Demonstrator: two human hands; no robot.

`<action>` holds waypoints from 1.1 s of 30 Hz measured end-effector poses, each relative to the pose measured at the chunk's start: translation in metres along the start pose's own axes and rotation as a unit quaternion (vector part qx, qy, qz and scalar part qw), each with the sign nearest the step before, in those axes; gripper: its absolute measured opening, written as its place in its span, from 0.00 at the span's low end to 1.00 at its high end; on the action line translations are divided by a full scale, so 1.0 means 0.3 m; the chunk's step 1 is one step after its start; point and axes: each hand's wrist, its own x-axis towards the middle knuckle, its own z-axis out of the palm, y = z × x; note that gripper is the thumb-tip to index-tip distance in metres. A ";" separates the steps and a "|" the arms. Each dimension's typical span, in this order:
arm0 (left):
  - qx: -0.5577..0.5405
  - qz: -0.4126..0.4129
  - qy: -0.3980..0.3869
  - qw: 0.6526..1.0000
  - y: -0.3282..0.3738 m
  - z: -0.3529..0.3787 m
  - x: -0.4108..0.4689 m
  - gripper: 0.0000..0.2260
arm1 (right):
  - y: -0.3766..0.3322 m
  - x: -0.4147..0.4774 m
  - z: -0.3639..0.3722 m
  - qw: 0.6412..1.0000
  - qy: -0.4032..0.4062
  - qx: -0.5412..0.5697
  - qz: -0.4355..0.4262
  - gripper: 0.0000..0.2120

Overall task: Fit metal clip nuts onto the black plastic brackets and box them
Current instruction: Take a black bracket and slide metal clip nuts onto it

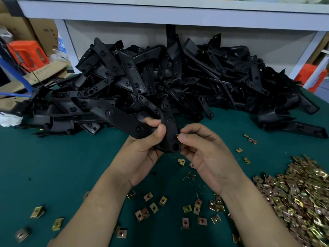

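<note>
- The left hand [142,154] grips a black bracket [124,120] above the middle of the green table [53,166], with the thumb curled over its flat face and the fingers behind it.
- The right hand [206,154] pinches a clip nut [177,136] between thumb and forefinger. Only a brass sliver shows, touching the bracket's right edge just above the round hole at its near end.
- The bracket looks like stiff, light moulded plastic, long and angled. Holding it close to the working end should keep it from swinging, and the matt face should not slip.
- The clip nut is small, thin sprung metal, probably sharp at the edges. It is best held by its flat sides, mouth toward the bracket edge, and pushed on straight; skewed, it may jam or spring away.
- A pile of brackets [178,77] lies along the far edge.
- A heap of clip nuts [299,193] sits at the right edge, and loose nuts [153,207] are scattered along the near edge.
</note>
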 end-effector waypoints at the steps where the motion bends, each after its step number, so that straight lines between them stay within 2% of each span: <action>1: -0.001 0.000 0.003 1.000 -0.001 0.000 0.002 0.09 | 0.000 0.001 -0.001 1.000 0.005 0.002 -0.005 0.08; 5: -0.014 0.007 0.019 1.000 0.006 -0.007 0.004 0.06 | -0.004 0.003 -0.010 0.999 0.024 -0.014 -0.022 0.10; 10: -0.013 0.002 0.008 1.000 -0.001 0.000 0.000 0.03 | 0.023 0.001 0.003 0.991 0.029 -0.121 -0.043 0.13; 16: 0.002 0.006 -0.001 1.000 0.005 0.001 0.003 0.07 | 0.020 0.001 0.004 0.994 0.030 -0.100 -0.021 0.20; 23: 0.014 0.007 0.004 1.000 0.000 -0.002 0.001 0.07 | 0.024 -0.002 0.015 0.992 0.026 -0.116 -0.038 0.15; 26: 0.014 0.010 0.008 1.000 -0.005 -0.001 0.002 0.04 | 0.026 -0.004 0.016 0.994 0.029 -0.103 -0.036 0.12; 33: 0.010 0.016 -0.004 1.000 -0.003 -0.002 0.001 0.05 | 0.024 -0.006 0.019 0.994 0.019 -0.097 -0.040 0.11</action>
